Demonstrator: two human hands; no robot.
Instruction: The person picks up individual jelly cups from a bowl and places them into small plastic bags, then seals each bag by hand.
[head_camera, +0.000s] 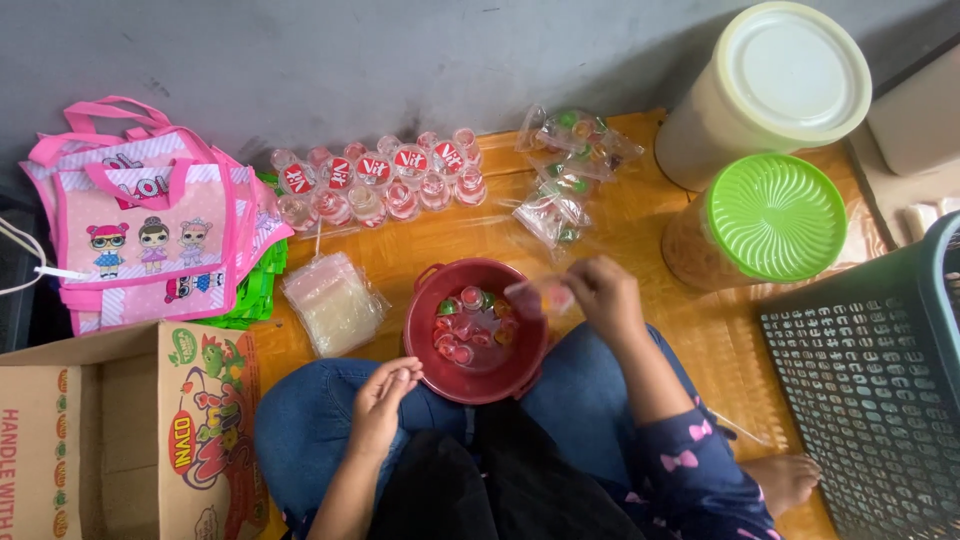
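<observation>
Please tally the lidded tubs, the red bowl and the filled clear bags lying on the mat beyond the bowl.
Lidded tubs: 2, white lid and green lid
Red bowl: 1
Filled clear bags: about 3, overlapping
Total: about 6

Printed cardboard box (130, 440) lower left; pink bags (150, 230) above it

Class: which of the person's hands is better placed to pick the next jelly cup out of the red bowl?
Probably the left hand: it looks empty and rests at the rim of the red bowl, while the right hand holds a small clear bag.
</observation>
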